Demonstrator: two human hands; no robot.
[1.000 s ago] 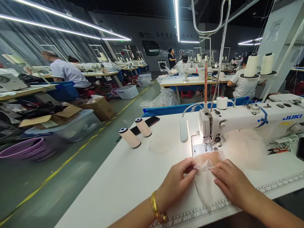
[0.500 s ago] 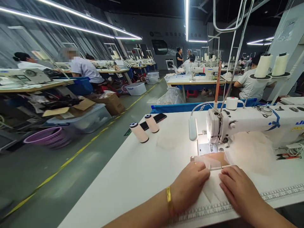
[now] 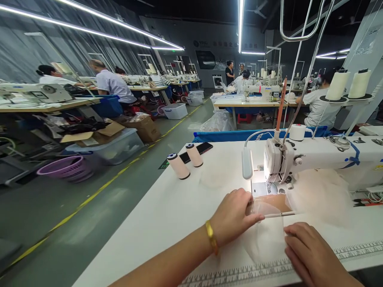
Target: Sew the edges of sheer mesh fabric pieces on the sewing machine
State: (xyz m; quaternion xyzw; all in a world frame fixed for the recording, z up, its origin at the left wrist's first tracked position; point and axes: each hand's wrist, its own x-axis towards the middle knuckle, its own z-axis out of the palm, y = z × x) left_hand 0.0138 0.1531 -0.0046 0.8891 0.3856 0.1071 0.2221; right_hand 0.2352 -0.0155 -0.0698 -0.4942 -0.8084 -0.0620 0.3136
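Observation:
My left hand [image 3: 231,218] rests at the left end of a tan piece [image 3: 278,201] with clear, shiny material over it, in front of the sewing machine [image 3: 273,159]. Its thumb is stretched out apart from the fingers, over a thin pale strip [image 3: 277,215]. Toward me from that strip lies a sheer whitish fabric [image 3: 266,241], partly over the table's printed ruler [image 3: 239,274]. My right hand [image 3: 311,249] has its fingers curled together at the fabric's right edge, and its thumb is hidden. More sheer fabric [image 3: 323,195] is bunched under the machine arm.
Two pale thread cones [image 3: 178,166] stand by a dark phone [image 3: 205,148] at the table's left edge. A small lamp [image 3: 247,163] hangs beside the needle. Red-handled snips [image 3: 366,202] lie at right. Other people sit at machines beyond, across a yellow-lined aisle [image 3: 113,177].
My left hand has shifted left and its thumb has spread away from the fingers. My right hand has drawn back toward me, off the pale strip. The view has turned slightly left.

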